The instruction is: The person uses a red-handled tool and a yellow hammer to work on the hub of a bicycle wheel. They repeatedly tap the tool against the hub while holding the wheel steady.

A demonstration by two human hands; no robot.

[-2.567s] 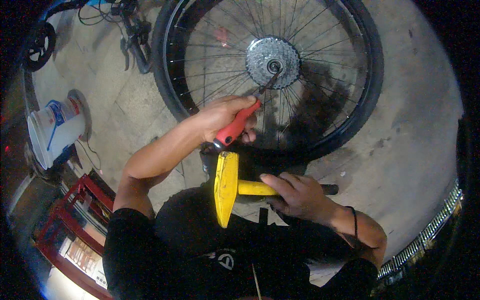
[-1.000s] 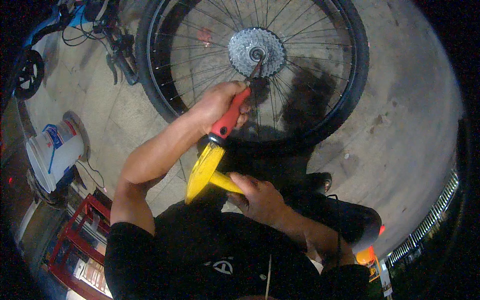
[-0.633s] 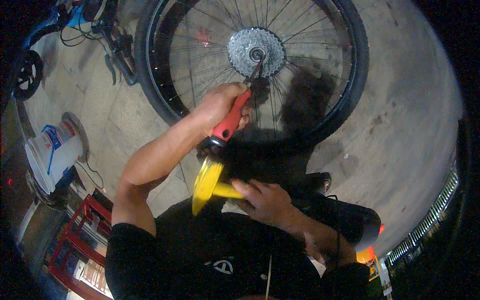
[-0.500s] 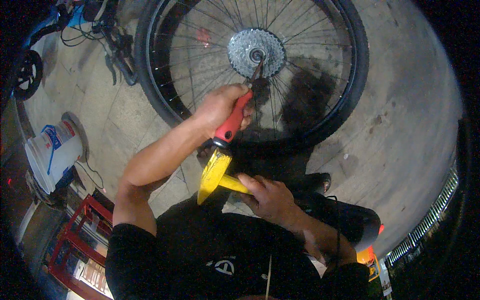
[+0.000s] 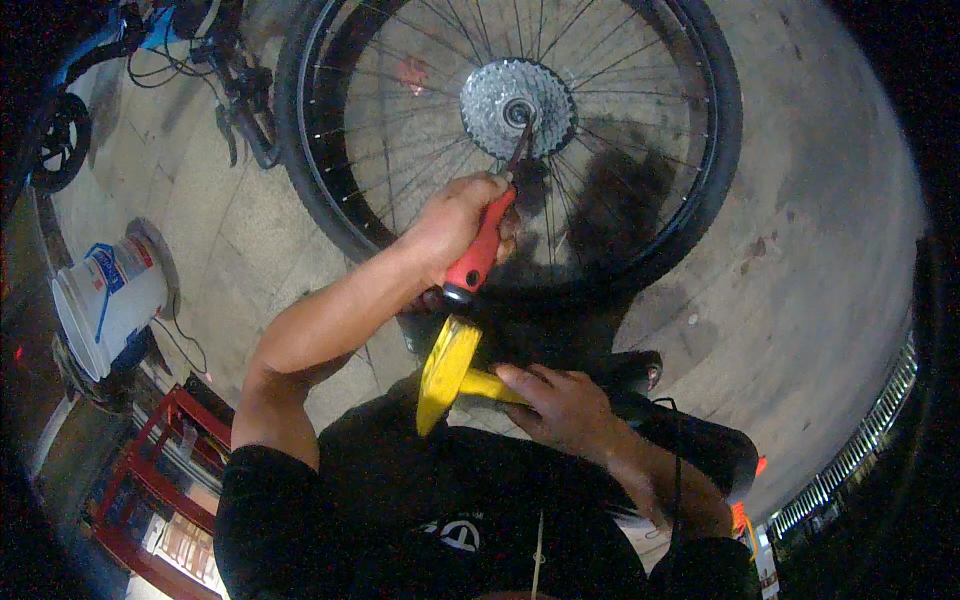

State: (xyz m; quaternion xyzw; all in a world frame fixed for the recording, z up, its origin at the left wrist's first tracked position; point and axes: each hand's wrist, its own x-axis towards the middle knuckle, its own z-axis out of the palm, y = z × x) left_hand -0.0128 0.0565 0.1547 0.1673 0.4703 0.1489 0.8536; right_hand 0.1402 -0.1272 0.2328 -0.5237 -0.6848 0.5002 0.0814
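Observation:
A bicycle wheel point(image 5: 722, 150) with a black tyre is in front of me, its silver cassette point(image 5: 490, 100) facing up. My left hand point(image 5: 452, 222) is wrapped round the red handle of a screwdriver point(image 5: 482, 250). The blade's tip rests at the hub in the cassette's centre, and the tool slants back toward me. My right hand point(image 5: 568, 405) grips the handle of a yellow hammer point(image 5: 450, 370). The hammer's head hangs just short of the screwdriver's butt end, with a small gap between them.
At the left stands a white bucket point(image 5: 98, 315) with a blue handle. Nearer me on that side is a red metal frame point(image 5: 165, 450). Part of a blue bicycle point(image 5: 160, 35) with black handlebars fills the upper left. A metal grating point(image 5: 850, 455) runs along the right edge.
The hammer head has drawn back toward me, widening the gap from the screwdriver's butt. The screwdriver's tip stays at the hub. The whole view has shifted slightly.

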